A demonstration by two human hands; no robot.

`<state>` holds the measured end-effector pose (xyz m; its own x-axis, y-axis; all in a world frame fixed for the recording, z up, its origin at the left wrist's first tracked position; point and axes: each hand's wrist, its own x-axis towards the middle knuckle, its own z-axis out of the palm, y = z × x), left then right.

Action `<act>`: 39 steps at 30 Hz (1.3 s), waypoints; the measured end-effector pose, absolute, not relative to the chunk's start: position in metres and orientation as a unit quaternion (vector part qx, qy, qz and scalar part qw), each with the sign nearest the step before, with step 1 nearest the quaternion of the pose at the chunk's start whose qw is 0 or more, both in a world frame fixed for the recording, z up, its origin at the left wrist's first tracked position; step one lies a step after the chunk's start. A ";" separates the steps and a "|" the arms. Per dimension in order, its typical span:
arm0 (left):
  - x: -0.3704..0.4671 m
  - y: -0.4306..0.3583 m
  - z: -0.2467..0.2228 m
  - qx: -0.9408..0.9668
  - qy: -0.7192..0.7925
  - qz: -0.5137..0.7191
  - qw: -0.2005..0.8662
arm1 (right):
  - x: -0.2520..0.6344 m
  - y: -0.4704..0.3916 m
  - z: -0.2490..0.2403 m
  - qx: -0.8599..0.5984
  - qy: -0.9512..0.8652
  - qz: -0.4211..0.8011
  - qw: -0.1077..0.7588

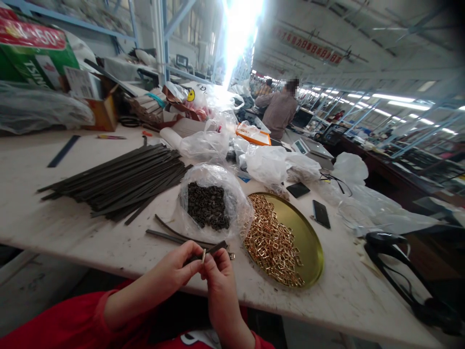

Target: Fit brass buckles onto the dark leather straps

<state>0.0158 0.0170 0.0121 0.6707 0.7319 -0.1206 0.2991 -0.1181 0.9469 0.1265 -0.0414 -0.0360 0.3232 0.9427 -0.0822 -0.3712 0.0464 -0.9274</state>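
Note:
My left hand (pixel 181 264) and my right hand (pixel 220 274) meet at the table's front edge, fingers pinched close together. Between the fingertips stands a gold buckle (pixel 204 255). A dark strap (pixel 217 246) runs through the pinch of my right hand, its end sticking out to the right. Just behind the hands lie loose dark strips (pixel 165 236). A clear plastic bag (pixel 238 206) of small black rings (pixel 208 206) sits beyond them. To the right, a round gold tray (pixel 310 242) bears a heap of gold buckles (pixel 271 242).
A fan of dark strips (pixel 119 179) covers the table's left side. Farther back are crumpled plastic bags (pixel 265 162), a carton (pixel 105 109) and an orange-edged box (pixel 253 134). A phone (pixel 321 214) and a black handle-like object (pixel 392 271) lie right. A person (pixel 279 111) is in the background.

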 end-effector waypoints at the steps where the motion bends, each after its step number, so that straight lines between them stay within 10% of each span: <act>1: 0.016 0.017 0.012 0.723 0.355 0.197 0.560 | 0.126 -0.042 -0.035 -0.478 -0.297 0.500 0.658; 8: 0.015 0.015 0.006 0.695 0.351 0.199 0.595 | 0.125 -0.044 -0.035 -0.495 -0.337 0.477 0.643; 15: 0.013 0.008 -0.011 0.582 0.408 0.173 0.682 | 0.145 -0.065 -0.042 -0.581 -0.590 0.118 0.548; 26: 0.014 -0.002 0.012 0.566 0.439 0.162 0.679 | 0.158 -0.068 -0.020 -0.480 -0.538 0.464 0.515; 39: 0.010 0.004 -0.026 0.656 0.399 0.134 0.627 | 0.172 -0.065 -0.003 -0.518 -0.677 0.377 0.363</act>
